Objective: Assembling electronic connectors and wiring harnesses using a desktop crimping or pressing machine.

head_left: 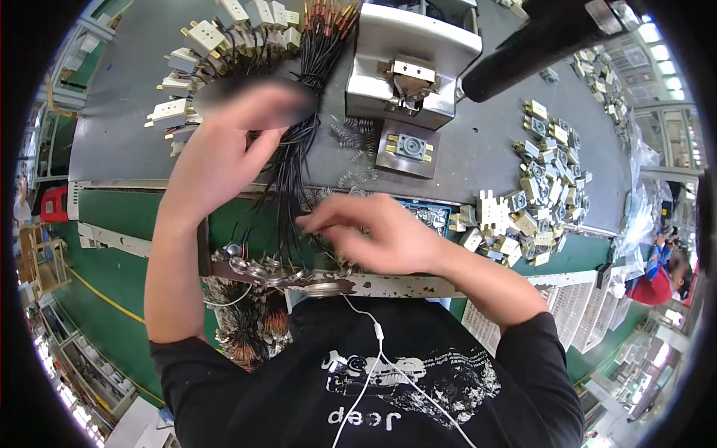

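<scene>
A long bundle of black wires [287, 172] with copper-coloured ends runs down the bench and over its near edge. My left hand [216, 160] is over the left side of this bundle, beside several cream socket blocks [205, 37] with wires attached. A blur covers its fingers, so what they hold, if anything, is hidden. Near the lower wire ends is my right hand [385, 235], its fingers apart and nothing visible in them. Loose coil springs [347, 134] lie between the wires and a metal block [396, 162] bearing a grey part [411, 146] with brass-coloured tabs.
A metal press-like machine [414, 45] stands behind the block. A black tube [523, 56] slants in at upper right. Many loose socket parts [549, 190] are heaped on the right. Metal rings [261, 270] sit along the near ledge; a blue tray [433, 215] lies behind my right hand.
</scene>
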